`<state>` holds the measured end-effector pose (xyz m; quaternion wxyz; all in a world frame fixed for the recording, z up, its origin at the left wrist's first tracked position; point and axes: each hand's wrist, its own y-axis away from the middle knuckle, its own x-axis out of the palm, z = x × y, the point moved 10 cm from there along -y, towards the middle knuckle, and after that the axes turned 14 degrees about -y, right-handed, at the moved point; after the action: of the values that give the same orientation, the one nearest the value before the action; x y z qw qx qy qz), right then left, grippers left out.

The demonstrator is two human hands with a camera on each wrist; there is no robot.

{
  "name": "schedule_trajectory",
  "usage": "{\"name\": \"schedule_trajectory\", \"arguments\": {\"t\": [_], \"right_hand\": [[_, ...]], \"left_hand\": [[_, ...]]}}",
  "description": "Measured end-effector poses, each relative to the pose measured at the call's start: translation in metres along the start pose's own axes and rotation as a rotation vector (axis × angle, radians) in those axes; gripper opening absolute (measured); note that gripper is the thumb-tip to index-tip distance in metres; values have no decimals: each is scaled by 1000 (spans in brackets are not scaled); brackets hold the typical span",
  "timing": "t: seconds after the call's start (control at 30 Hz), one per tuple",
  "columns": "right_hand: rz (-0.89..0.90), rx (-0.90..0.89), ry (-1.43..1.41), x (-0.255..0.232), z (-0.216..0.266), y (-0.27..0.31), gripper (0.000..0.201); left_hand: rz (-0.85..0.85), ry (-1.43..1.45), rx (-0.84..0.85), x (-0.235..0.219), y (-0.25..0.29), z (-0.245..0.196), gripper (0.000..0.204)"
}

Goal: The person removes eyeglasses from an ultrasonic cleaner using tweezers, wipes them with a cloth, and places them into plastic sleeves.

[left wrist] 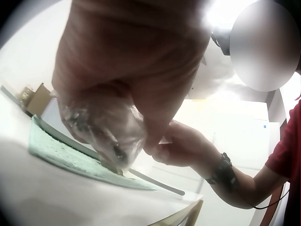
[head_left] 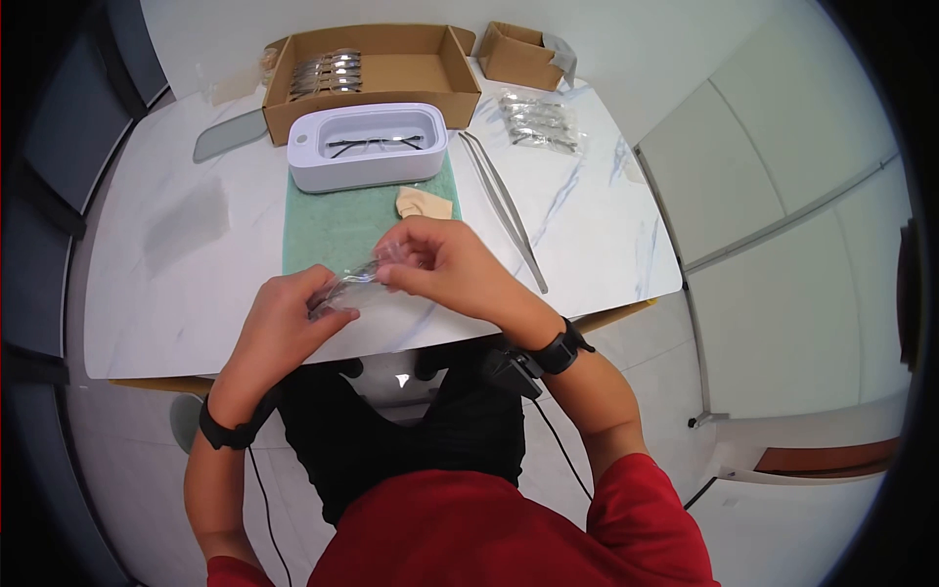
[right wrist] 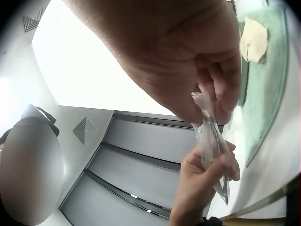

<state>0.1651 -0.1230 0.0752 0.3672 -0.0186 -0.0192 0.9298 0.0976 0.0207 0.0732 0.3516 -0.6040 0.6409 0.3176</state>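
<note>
Both hands hold a clear plastic bag (head_left: 358,278) over the table's front edge, with what looks like a pair of glasses inside. My left hand (head_left: 277,321) grips one end between thumb and fingers. At the other end, my right hand (head_left: 445,266) pinches the plastic with thumb and fingertips. The right wrist view has the bag (right wrist: 207,139) stretched narrow between the two hands. Dark parts show through the crumpled bag (left wrist: 106,125) in the left wrist view. Beyond the hands lie a beige cloth (head_left: 423,203) and a green towel (head_left: 328,230).
A white ultrasonic cleaner (head_left: 367,176) with glasses in its basin stands on the towel. Behind it is a cardboard box (head_left: 416,73) with several glasses. Long tweezers (head_left: 504,210), bagged glasses (head_left: 538,122) and a small carton (head_left: 514,59) lie right; a grey lid (head_left: 230,135) and plastic bag (head_left: 186,225) left.
</note>
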Motion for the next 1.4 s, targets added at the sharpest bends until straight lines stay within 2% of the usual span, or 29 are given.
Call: {"name": "schedule_trajectory", "arguments": {"t": [0.03, 0.13, 0.2, 0.23, 0.3, 0.33, 0.37, 0.43, 0.5, 0.53, 0.6, 0.63, 0.7, 0.73, 0.77, 0.83, 0.87, 0.9, 0.97, 1.0, 1.23, 1.4], "right_hand": [[-23, 38, -90, -7, -4, 2, 21], [-81, 54, -70, -35, 14, 17, 13], [-192, 10, -34, -72, 30, 27, 11], [-260, -24, -5, -96, 39, 32, 10], [-417, -56, 5, -152, 46, 44, 13], [-493, -51, -5, -181, 46, 50, 15], [-569, -47, -16, -210, 44, 56, 17], [-688, -32, -6, -265, 35, 67, 17], [-733, 15, 8, -305, 22, 73, 15], [-780, 55, 3, -322, 12, 78, 15], [-851, 127, 0, -349, -6, 82, 15], [-847, 124, 0, -358, -13, 82, 15], [-868, 166, -26, -380, -33, 84, 15], [-865, 165, -28, -387, -38, 83, 15], [-880, 176, -30, -393, -44, 84, 15], [-894, 192, -34, -398, -50, 81, 14], [-907, 203, -19, -399, -51, 79, 14], [-922, 213, -4, -400, -51, 78, 13], [-931, 227, 14, -399, -53, 74, 13], [-943, 239, 32, -400, -54, 73, 12], [-1020, 238, 161, -416, -63, 63, 12], [-1040, 245, 440, -423, -55, 58, 18]], "left_hand": [[-2, 13, -6, 1, -2, -4, 32], [2, 95, 7, 6, -3, -11, 40], [-225, 110, 121, -11, 0, -21, 53], [-228, 123, 117, -9, 1, -18, 53], [-462, -22, 226, -26, 15, -24, 60], [-533, -53, 269, -31, 26, -30, 53], [-536, -43, 270, -29, 36, -30, 53], [-407, -9, 354, -9, 61, -31, 42], [-215, -136, 474, 25, 84, -33, 33], [-217, -136, 470, 33, 95, -27, 33], [-40, -224, 371, 69, 111, -3, 36], [-43, -227, 369, 75, 122, 4, 36], [51, -359, 180, 94, 140, 38, 40], [102, -349, 106, 104, 155, 56, 53], [102, -352, 103, 108, 169, 61, 53], [250, -387, -40, 127, 196, 84, 68], [337, -388, -47, 136, 205, 87, 82], [339, -389, -49, 139, 212, 85, 82], [449, -425, -49, 152, 225, 80, 89], [424, -451, -3, 155, 228, 78, 94], [370, -492, 9, 150, 225, 71, 95], [247, -565, 31, 140, 215, 64, 98]]}}
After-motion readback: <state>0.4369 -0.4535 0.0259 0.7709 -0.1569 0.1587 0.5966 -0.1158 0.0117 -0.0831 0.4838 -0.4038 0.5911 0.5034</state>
